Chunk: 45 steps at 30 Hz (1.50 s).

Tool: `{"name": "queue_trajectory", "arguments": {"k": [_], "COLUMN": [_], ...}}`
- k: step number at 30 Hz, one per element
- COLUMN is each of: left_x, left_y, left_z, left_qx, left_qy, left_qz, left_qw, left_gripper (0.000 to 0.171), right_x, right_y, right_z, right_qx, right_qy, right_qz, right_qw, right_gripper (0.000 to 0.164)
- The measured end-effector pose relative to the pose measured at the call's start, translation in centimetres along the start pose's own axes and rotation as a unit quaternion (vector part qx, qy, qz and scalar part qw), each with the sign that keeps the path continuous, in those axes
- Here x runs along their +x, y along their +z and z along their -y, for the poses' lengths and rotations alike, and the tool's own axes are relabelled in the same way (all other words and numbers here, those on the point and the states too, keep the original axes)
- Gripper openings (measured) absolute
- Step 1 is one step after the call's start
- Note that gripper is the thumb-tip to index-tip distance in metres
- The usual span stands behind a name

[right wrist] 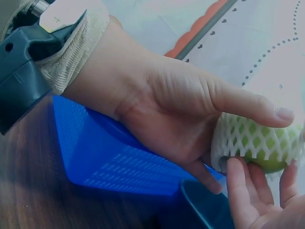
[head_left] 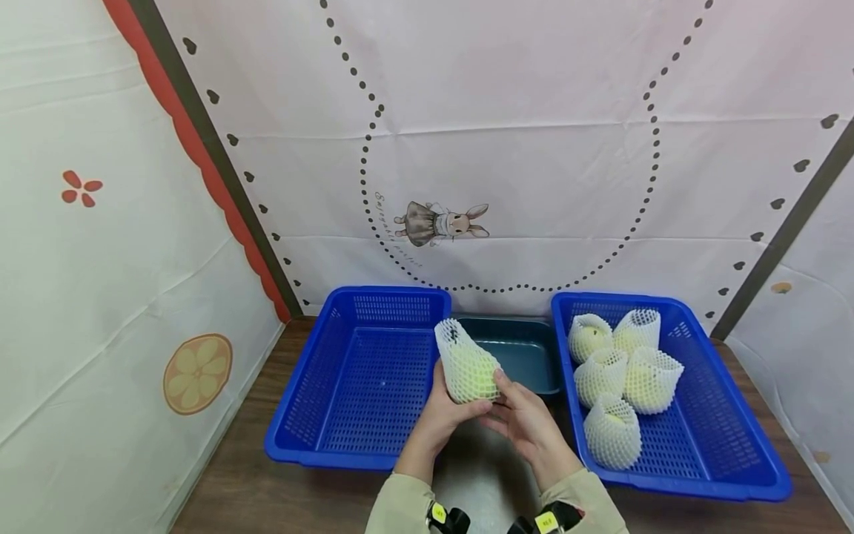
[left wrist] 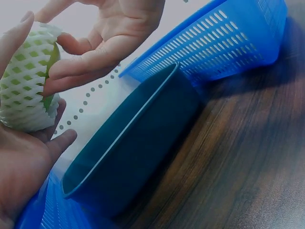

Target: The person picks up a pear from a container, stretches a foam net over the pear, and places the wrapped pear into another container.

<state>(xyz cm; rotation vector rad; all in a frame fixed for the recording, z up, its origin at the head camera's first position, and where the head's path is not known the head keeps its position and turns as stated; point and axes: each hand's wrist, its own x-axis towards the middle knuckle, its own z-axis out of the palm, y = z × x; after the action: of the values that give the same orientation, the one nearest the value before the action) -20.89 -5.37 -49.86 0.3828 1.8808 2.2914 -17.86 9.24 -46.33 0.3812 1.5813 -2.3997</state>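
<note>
A green fruit [right wrist: 269, 165] in a white foam net [head_left: 467, 363] is held up between both hands, above the table's middle. The net's loose end extends past the fruit, up and left in the head view. My left hand [head_left: 437, 415] cradles the netted fruit from the left and below, its palm against the net in the left wrist view. My right hand [head_left: 530, 426] pinches the net at its near right edge. Its thumb [right wrist: 257, 107] lies across the mesh, with other fingers [left wrist: 81, 67] at the bare green skin by the net's opening.
At left stands a blue basket [head_left: 273, 437] with no fruit in it. The blue basket [head_left: 740, 437] at right holds several netted fruits [head_left: 603, 371]. Between them is a dark teal tray [head_left: 520, 348]. A patterned cloth [head_left: 534, 185] hangs behind the wooden table [head_left: 227, 475].
</note>
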Motion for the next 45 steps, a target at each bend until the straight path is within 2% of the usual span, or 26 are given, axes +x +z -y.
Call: {"name": "queue_trajectory", "arguments": {"k": [5,11,14,16,18,20,21,23,25,28,32,36,41,43,45], "left_x": [0.0,0.0,0.0,-0.1,0.0,0.0,0.0,0.0,0.1,0.1,0.1,0.1,0.1,0.1,0.1], "left_y": [0.0,0.0,0.0,0.0,-0.1,-0.2,-0.3,-0.4,-0.5,-0.4,-0.2,0.1,0.3,0.3,0.3], "left_z": [0.1,0.1,0.1,0.1,0.1,0.1,0.0,0.0,0.1,0.2,0.2,0.4,0.4,0.3,0.2], "left_qx": [-0.007,-0.015,-0.013,-0.006,0.004,0.014,0.016,0.013,0.009,0.011,0.018,0.006,0.014,0.017,0.02], "left_qy": [0.001,-0.001,-0.006,-0.01,-0.01,-0.016,-0.017,-0.018,-0.015,-0.007,-0.02,-0.032,-0.018,-0.014,-0.011], "left_qz": [-0.006,-0.026,-0.038,-0.04,-0.032,-0.021,-0.016,-0.002,0.012,0.03,0.028,0.027,0.021,0.018,0.019], "left_qw": [1.0,0.9995,0.9992,0.9991,0.9994,0.9996,0.9996,0.9998,0.9998,0.9995,0.9992,0.9991,0.9995,0.9996,0.9996], "left_gripper": [0.102,0.104,0.105,0.103,0.103,0.103,0.103,0.104,0.105,0.106,0.11,0.112,0.103,0.099,0.095], "right_x": [0.0,0.2,0.3,0.3,0.3,0.4,0.5,0.9,1.4,2.0,2.4,2.6,1.8,1.1,0.5], "right_y": [-0.1,-0.5,-0.7,-0.7,-0.5,-0.1,0.2,0.8,1.3,1.6,1.5,-0.1,-4.5,-6.6,-8.9], "right_z": [0.1,0.0,-0.1,0.3,1.0,2.0,2.5,3.2,3.8,4.4,5.2,6.9,10.5,11.8,12.9], "right_qx": [0.014,0.029,0.027,-0.009,-0.085,-0.194,-0.25,-0.349,-0.414,-0.456,-0.469,-0.458,-0.424,-0.419,-0.418], "right_qy": [-0.007,-0.001,-0.019,-0.049,-0.086,-0.12,-0.13,-0.147,-0.157,-0.156,-0.13,-0.128,-0.125,-0.116,-0.107], "right_qz": [-0.01,0.012,-0.001,-0.015,-0.021,-0.017,-0.009,0.01,0.033,0.064,0.072,0.055,0.047,0.041,0.037], "right_qw": [1.0,1.0,0.999,0.999,0.992,0.973,0.96,0.925,0.896,0.874,0.87,0.878,0.896,0.899,0.901], "right_gripper": [0.046,0.057,0.055,0.059,0.063,0.072,0.079,0.09,0.1,0.104,0.101,0.089,0.061,0.057,0.06]}}
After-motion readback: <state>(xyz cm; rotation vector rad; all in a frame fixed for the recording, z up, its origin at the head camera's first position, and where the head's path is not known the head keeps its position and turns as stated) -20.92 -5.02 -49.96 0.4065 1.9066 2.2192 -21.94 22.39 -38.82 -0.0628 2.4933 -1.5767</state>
